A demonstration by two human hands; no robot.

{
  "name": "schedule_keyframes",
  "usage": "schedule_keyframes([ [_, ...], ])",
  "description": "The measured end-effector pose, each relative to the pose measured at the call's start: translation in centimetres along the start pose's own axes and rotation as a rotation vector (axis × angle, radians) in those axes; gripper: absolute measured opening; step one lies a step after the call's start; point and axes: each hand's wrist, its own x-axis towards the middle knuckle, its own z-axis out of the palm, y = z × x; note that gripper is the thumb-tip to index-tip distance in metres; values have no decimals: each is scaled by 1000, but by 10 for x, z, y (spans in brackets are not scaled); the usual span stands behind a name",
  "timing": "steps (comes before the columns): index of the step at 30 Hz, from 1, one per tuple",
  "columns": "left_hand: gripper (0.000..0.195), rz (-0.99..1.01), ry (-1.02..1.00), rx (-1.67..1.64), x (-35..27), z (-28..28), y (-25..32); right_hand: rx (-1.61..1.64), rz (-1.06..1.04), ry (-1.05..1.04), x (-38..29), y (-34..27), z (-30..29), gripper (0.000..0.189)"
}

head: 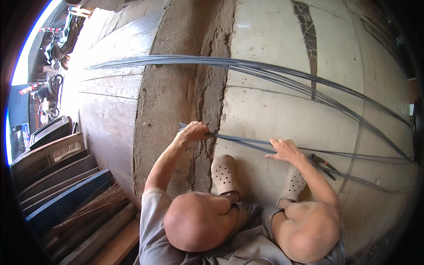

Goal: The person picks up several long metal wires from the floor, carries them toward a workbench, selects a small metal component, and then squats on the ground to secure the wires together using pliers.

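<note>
A small bundle of thin grey metal rods (pixel 243 139) lies crosswise before my feet. My left hand (pixel 195 131) grips it near its left end, where short tips stick out past the fist. Farther right, my right hand (pixel 286 150) straddles the same bundle, thumb on the near side and fingers on the far side. Between the hands the rods split into two strands. A pair of pincers (pixel 320 163) with dark handles rests beside my right wrist, close to the rods.
A longer bundle of grey rods (pixel 198 60) stretches across the floor beyond my hands, fanning out rightward. A rough cement strip (pixel 169 109) divides the pale floor tiles (pixel 265 109). At left stand wooden boards (pixel 66 195) and a stick broom (pixel 96 202); motorcycles (pixel 54 53) are outside.
</note>
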Motion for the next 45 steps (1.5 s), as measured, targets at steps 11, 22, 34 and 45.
schedule_keyframes([
  [11, 52, 112, 310, -31, -16, 8, -9, 150, 5, 219, 24, -2, 7, 49],
  [22, 72, 127, 480, -137, -15, 32, -12, 385, 243, 273, 44, 14, -12, 28],
  [34, 37, 167, 401, -155, -15, 34, -23, -98, -93, -10, 146, -151, -105, 41],
  [45, 20, 187, 378, -73, 4, 28, -23, -264, 23, 128, 143, -160, 15, 24],
])
